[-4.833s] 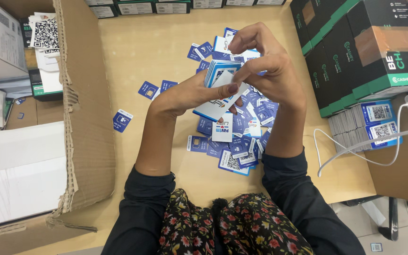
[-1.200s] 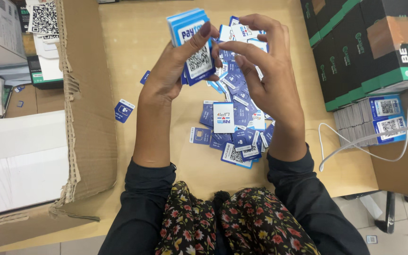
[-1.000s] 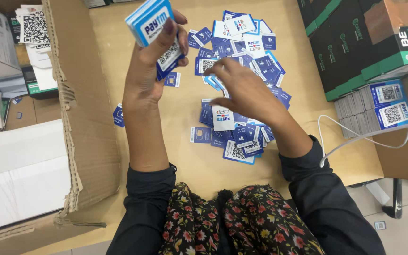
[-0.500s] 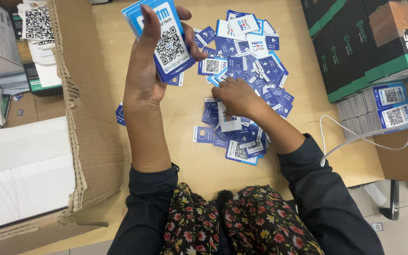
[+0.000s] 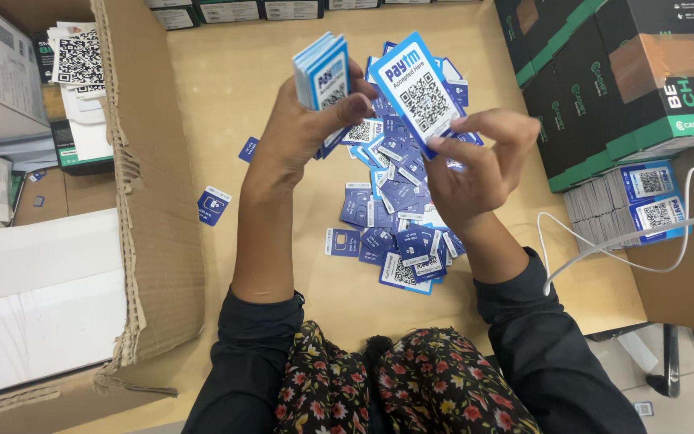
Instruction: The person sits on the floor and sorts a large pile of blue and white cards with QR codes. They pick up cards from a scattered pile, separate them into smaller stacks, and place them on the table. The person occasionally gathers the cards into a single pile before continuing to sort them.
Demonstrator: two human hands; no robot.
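My left hand [image 5: 303, 128] holds a thick stack of blue and white cards [image 5: 324, 76] upright above the table. In my right hand [image 5: 475, 165] a single blue and white card with a square code [image 5: 421, 92] is pinched between thumb and fingers, just right of the stack. Under both hands lies a loose pile of the same blue cards [image 5: 399, 217] on the tan table [image 5: 226, 88]. Two stray cards [image 5: 213, 205] lie left of my left forearm.
An open cardboard box flap [image 5: 150, 193] stands along the left. Black and green boxes [image 5: 620, 72] are stacked at the right, with bundled cards [image 5: 628, 205] and a white cable [image 5: 604, 249] below them. White boxes and code sheets [image 5: 78, 60] sit at far left.
My right hand has lifted a single card from the pile up beside the stack. My left hand has turned the stack edge-on and stayed raised.
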